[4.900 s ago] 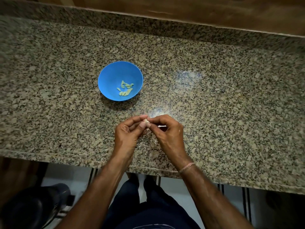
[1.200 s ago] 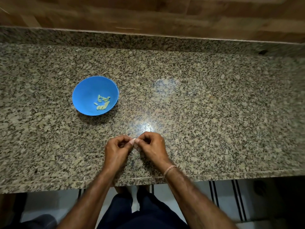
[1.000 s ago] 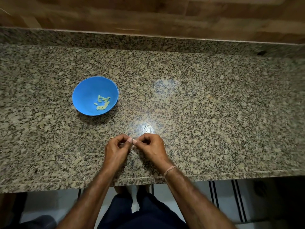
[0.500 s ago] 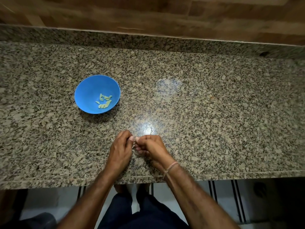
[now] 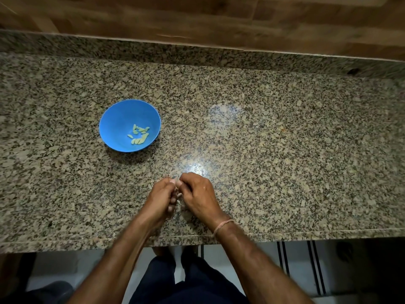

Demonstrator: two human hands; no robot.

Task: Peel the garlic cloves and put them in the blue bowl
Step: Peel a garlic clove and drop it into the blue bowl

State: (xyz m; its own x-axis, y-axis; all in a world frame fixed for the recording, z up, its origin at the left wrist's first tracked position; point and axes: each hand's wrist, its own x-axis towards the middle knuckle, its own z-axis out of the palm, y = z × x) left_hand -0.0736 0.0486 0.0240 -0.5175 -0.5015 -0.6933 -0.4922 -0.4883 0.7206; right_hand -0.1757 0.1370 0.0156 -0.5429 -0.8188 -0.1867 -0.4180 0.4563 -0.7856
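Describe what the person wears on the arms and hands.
The left forearm and right forearm are bare, no sleeves in view. The left hand and right hand wear no gloves. A thin pinkish thread band circles the right wrist; the left wrist carries nothing.

Speckled granite counter (image 5: 285, 150) under wood-panelled wall (image 5: 197, 16).

Cloves (image 5: 139, 136) lie in the bowl (image 5: 114, 126), behind-left of the left hand (image 5: 161, 199), which meets the right hand (image 5: 200, 194).
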